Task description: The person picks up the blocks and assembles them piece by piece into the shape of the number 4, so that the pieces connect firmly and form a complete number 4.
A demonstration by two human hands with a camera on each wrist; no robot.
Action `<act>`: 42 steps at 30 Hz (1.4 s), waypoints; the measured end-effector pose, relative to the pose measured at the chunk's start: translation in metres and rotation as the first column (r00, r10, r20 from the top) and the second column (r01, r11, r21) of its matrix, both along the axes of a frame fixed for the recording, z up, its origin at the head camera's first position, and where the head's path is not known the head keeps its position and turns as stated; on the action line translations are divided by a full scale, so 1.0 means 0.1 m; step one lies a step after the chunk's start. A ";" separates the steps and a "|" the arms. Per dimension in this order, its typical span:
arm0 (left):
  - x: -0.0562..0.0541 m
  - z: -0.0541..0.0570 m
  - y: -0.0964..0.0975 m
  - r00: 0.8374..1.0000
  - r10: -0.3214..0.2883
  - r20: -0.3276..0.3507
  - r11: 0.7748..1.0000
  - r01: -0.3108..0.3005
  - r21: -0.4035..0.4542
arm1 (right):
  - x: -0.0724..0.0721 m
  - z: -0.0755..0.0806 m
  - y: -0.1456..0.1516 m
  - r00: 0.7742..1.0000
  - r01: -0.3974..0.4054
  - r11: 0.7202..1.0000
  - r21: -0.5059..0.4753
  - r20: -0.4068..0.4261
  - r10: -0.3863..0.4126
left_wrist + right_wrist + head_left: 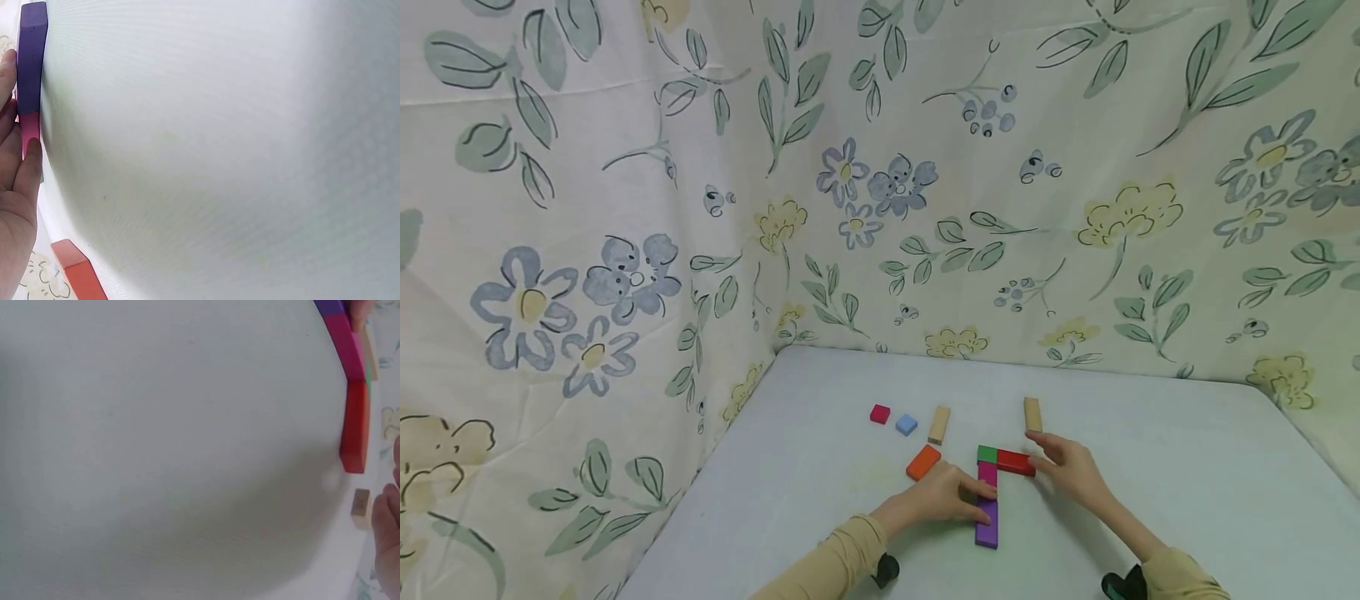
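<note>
My left hand (pixel 942 493) lies over a purple block (pixel 987 533) and a pink block (pixel 987 472), its fingertips resting on them. Those two blocks join end to end in a row. A green block (pixel 987 454) tops the row, and a red block (pixel 1016 462) extends from it to the right, forming a corner. Beside the red block's right end is my right hand (pixel 1072 471), fingers extended and thumb apart, holding nothing. Its upper fingertips are close to a plain wooden block (pixel 1033 414); contact is unclear. The right wrist view shows a gap between the hand and the red block (pixel 355 428).
An orange block (pixel 923 462) lies just beyond the left hand. Farther back are a small crimson block (pixel 880 414), a small blue block (pixel 906 424) and another wooden block (pixel 938 425). Floral cloth (pixel 955 208) hangs behind and left of the white table (pixel 1187 467).
</note>
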State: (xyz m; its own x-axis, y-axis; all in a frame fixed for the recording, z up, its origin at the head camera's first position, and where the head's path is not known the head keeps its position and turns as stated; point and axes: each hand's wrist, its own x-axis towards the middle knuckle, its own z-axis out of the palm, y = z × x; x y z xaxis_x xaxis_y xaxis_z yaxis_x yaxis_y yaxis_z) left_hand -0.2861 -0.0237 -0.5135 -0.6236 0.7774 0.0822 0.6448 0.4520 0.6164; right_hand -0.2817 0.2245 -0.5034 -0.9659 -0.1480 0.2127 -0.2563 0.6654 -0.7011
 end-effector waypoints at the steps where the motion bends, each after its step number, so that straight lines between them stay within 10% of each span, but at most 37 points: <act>1: 0.00 0.00 0.00 1.000 0.003 0.001 1.000 -0.003 -0.002 | -0.02 0.02 0.00 1.000 -0.003 1.000 -0.002 -0.010 0.003; 22: -0.04 0.06 -0.05 1.000 0.009 -0.027 1.000 -0.009 -0.003 | -0.37 0.30 0.19 0.994 0.032 0.999 0.040 -0.105 -0.028; 42: 0.02 0.01 -0.03 0.999 -0.019 0.027 1.000 0.019 0.009 | -0.61 0.13 0.43 0.997 -0.071 0.984 0.162 0.038 0.066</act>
